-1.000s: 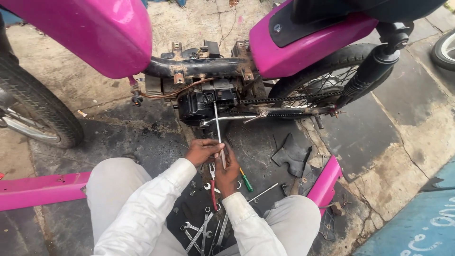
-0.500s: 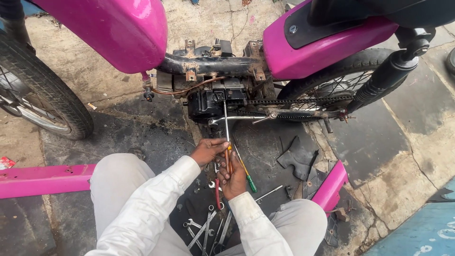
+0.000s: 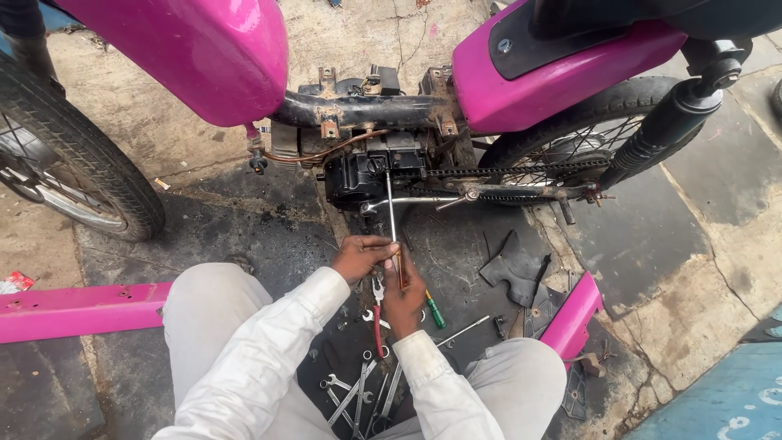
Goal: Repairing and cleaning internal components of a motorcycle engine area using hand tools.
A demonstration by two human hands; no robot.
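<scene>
Nearest the camera, a spread of spanners (image 3: 358,395) lies on the oil-stained floor (image 3: 244,236) between the person's knees, directly below both hands. Just above them, the right hand (image 3: 403,297) has its grip closed around the lower end of a long screwdriver (image 3: 393,228); the fingers wrap the handle fully. The left hand (image 3: 362,257) sits just to the left of that grip, its fingertips pinched against the shaft slightly higher up, touching it. Beside the right hand, on its right, a green-handled screwdriver (image 3: 434,311) lies on the floor, and a red-handled tool (image 3: 377,330) lies just beneath the grip. The long screwdriver runs nearly upright away from the grip, its tip meeting the black engine casing (image 3: 358,175) of the motorcycle. Right of the grip, well apart, a torn black rubber piece (image 3: 515,269) and a pink panel (image 3: 570,314) rest on the floor. Beyond the engine, the drive chain (image 3: 505,172) runs right toward the rear wheel (image 3: 570,134); the pink fuel tank (image 3: 204,49) stands farthest left.
</scene>
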